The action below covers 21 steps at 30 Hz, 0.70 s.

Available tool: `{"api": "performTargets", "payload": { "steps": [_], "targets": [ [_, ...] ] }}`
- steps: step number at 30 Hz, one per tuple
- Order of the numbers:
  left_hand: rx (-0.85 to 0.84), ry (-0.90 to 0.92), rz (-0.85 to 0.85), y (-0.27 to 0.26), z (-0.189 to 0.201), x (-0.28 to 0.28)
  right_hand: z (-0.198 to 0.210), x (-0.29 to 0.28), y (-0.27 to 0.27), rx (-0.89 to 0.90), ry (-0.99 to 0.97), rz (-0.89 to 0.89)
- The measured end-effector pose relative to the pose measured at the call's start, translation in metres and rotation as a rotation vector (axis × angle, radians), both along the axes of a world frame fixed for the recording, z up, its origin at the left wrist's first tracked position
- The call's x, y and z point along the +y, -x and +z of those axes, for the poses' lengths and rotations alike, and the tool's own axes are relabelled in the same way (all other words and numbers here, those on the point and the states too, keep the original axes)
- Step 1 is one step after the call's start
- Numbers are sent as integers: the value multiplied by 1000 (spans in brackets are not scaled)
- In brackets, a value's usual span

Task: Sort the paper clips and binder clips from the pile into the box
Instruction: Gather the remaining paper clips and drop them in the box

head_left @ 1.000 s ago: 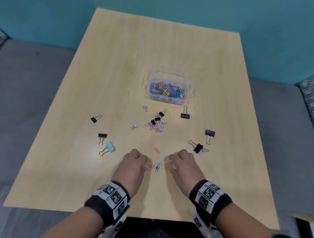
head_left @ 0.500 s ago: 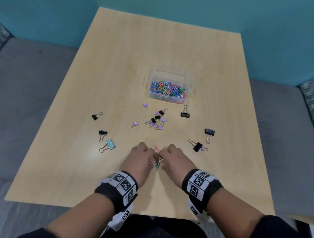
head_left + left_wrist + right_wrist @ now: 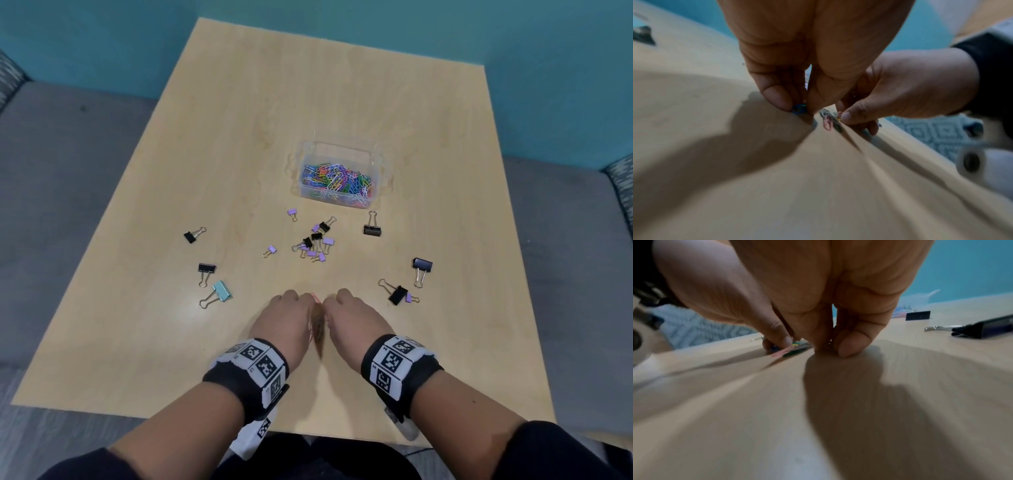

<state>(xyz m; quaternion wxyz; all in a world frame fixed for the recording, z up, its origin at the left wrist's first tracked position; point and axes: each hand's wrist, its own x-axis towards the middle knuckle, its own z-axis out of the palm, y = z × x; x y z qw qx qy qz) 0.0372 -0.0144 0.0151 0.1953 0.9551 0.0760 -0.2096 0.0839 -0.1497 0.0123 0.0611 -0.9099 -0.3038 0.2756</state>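
Hands meet over little clips

Both hands sit side by side at the near edge of the pale wooden worktop point(image 3: 144, 308). The left hand point(image 3: 281, 320) curls its fingers point(image 3: 774, 95) down and pinches small coloured paper clips point(image 3: 827, 121) against the wood. The right hand point(image 3: 354, 320) curls too and pinches more of that small pile. A bit farther, black binder clips point(image 3: 397, 294) and a light blue binder clip point(image 3: 222, 291) lie apart on both sides. Small purple binder clips point(image 3: 320, 245) lie in a bunch past the hands. Farthest, the clear plastic box point(image 3: 342, 149) holds many coloured paper clips.
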Motion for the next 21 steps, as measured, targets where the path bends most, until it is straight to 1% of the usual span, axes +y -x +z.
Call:
{"api": "performTargets", "payload": {
  "steps": [2, 3, 7, 11, 15, 21],
  "targets": [
    [28, 40, 66, -3, 4, 1, 2, 1, -4, 69, -14, -81],
    [42, 44, 72, -4, 5, 1, 3, 1, -6, 101, -19, -107],
    [75, 29, 73, -5, 5, -1, 6, 0, -9, 152, 8, -118],
    [37, -40, -27, 1, 3, -2, 6, -2, -9, 146, 27, -113],
    [3, -58, -115, 5, -1, 2, 1, -7, -5, 85, 0, -71],
    [-18, 7, -41, 6, -11, 13, -4, -15, -7, 38, -29, -35]
  ]
}}
